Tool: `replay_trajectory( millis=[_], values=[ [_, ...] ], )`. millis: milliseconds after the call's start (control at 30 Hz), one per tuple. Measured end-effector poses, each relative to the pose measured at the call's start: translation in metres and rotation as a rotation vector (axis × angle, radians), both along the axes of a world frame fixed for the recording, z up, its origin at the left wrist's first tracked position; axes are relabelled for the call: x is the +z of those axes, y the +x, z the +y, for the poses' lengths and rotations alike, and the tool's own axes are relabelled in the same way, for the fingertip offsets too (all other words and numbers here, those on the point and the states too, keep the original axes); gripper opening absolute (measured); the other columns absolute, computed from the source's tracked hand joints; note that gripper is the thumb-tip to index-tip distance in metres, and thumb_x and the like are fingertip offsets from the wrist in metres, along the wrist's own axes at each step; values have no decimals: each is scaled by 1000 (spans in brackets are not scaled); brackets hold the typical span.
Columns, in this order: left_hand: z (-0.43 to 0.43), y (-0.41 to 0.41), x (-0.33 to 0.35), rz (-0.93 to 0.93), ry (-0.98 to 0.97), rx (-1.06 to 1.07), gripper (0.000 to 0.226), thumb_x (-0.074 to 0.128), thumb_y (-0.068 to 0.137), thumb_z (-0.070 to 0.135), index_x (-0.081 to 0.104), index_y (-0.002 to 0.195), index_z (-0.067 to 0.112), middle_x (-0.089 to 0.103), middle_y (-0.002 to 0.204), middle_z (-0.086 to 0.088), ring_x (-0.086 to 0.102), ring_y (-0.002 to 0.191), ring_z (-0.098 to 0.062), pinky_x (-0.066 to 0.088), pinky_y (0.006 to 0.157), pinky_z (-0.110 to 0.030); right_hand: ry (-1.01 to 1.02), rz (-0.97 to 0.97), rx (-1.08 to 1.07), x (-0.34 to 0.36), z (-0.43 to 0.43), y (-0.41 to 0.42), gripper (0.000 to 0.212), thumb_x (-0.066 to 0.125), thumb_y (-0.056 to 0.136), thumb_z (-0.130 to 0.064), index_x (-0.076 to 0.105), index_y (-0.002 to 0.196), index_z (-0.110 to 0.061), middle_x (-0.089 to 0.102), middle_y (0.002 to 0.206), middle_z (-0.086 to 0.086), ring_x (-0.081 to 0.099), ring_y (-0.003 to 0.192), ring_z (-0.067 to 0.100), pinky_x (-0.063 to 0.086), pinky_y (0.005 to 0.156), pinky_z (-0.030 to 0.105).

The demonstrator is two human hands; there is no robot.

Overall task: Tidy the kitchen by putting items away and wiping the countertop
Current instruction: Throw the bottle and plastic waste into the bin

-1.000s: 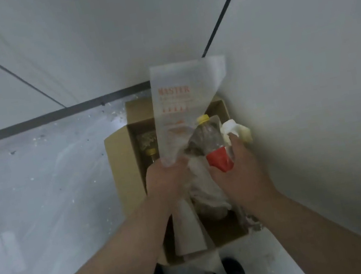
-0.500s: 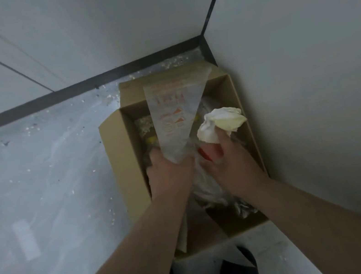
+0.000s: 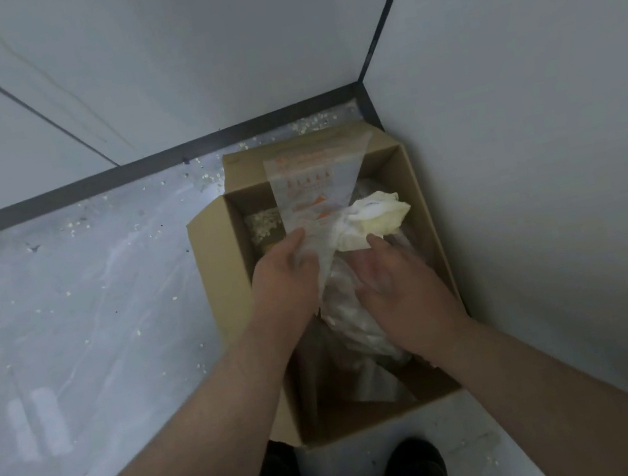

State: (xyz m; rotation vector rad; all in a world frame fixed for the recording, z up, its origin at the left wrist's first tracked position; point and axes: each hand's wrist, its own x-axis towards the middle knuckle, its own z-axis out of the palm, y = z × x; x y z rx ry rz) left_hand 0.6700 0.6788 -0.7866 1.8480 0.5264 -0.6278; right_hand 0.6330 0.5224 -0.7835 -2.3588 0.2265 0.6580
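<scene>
1. Bag (image 3: 312,192): thin printed film, held up over the box (image 3: 226,295) on the floor and pinched near its lower end by the left grip (image 3: 285,276).
2. Wad (image 3: 374,218) of crumpled paper, just above the box's contents, is touched by the right grip (image 3: 401,289); its fingers lie nearly straight and nothing is clasped.
3. Both are judged light, limp and crushable.
4. The film is probably slippery, so a gathered fold should be pinched.

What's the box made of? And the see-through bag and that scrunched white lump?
The box looks like matte brown cardboard with stiff folded flaps. The bag looks like thin plastic: see-through, orange print. The lump is probably tissue paper, soft and crumpled; could be cloth.
</scene>
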Motion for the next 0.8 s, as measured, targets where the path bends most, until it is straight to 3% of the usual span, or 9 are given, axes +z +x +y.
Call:
replay_trajectory(
  millis=[67,167,300,367,467,533,633,700,800],
  values=[
    [3,-1,0,-3,36,29,42,51,96,15,55,138,16,59,133,3,56,118,-12,45,103,-29,9,-2,13,0,-4,-1,57,57,89,-38,35,142,-36,47,138,-9,46,126,13,46,101,36],
    [2,-15,12,-100,178,-16,38,52,95,17,59,132,16,63,119,6,59,103,-8,50,88,-20,30,-10,7,7,-10,-8,64,62,91,-28,31,147,-35,44,128,-17,40,120,1,35,98,21],
    [3,-52,28,-81,282,-80,29,54,96,25,66,123,21,66,119,7,61,94,-4,54,85,-23,54,-28,5,15,-13,-17,72,59,93,-28,22,154,-34,34,154,-14,29,142,4,28,114,26],
    [4,-66,32,0,257,-117,21,54,96,26,71,109,27,69,99,16,64,79,-1,59,73,-22,49,-58,23,22,-11,-19,74,56,92,-29,19,156,-33,26,160,-14,22,147,3,27,120,33],
    [7,-80,36,50,251,-160,21,54,95,23,73,98,31,60,74,24,60,68,3,50,59,-9,80,-89,25,34,-9,-24,76,59,91,-23,19,154,-38,33,152,-21,27,141,-2,28,114,22],
    [11,-88,40,57,244,-229,23,54,94,21,73,105,30,64,81,24,61,77,3,43,58,-3,66,-75,3,40,-10,-30,70,58,91,-27,26,153,-33,35,152,-17,29,141,1,30,115,25],
    [17,-94,52,118,262,-401,36,51,96,25,58,132,29,66,119,5,62,106,-14,50,85,-21,25,-30,7,53,-8,-38,68,52,88,-42,30,152,-29,35,155,-8,32,144,11,35,116,40],
    [21,-94,64,64,338,-525,42,51,97,33,49,138,34,63,122,2,60,107,-17,48,88,-27,24,-28,4,71,-5,-42,70,55,89,-37,28,153,-32,39,152,-6,37,139,13,38,114,39],
    [30,-87,93,-49,333,-508,46,56,95,39,48,139,35,56,129,8,53,112,-10,36,86,-21,59,-76,-13,106,-2,-47,70,59,91,-23,28,154,-33,45,146,-7,42,133,12,40,110,31]
  ],
)
